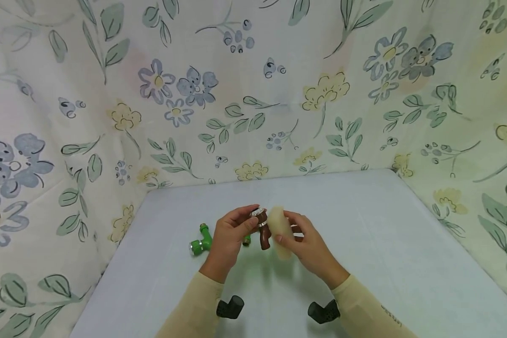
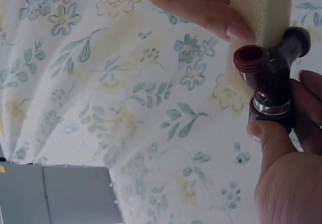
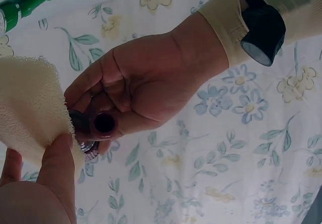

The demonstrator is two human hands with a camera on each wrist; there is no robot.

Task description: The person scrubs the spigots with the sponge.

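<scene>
A brown-red plastic tap (image 1: 265, 238) with silver-coloured rings is pinched between the thumb and fingers of my left hand (image 1: 230, 234). Its open threaded mouth (image 2: 250, 59) shows in the left wrist view, and its spout end (image 3: 104, 125) in the right wrist view. My right hand (image 1: 310, 246) grips a thick cream sponge (image 1: 280, 230), thumb on the near face and fingers at the far side. The sponge stands roughly upright against the tap's side, seemingly touching it. In the right wrist view the sponge (image 3: 32, 103) hides part of the tap.
A green tap (image 1: 200, 245) lies on the white-covered table (image 1: 384, 244) left of my hands. Another green piece (image 1: 246, 241) shows partly behind the left hand. Floral cloth (image 1: 253, 94) hangs behind and at both sides of the table.
</scene>
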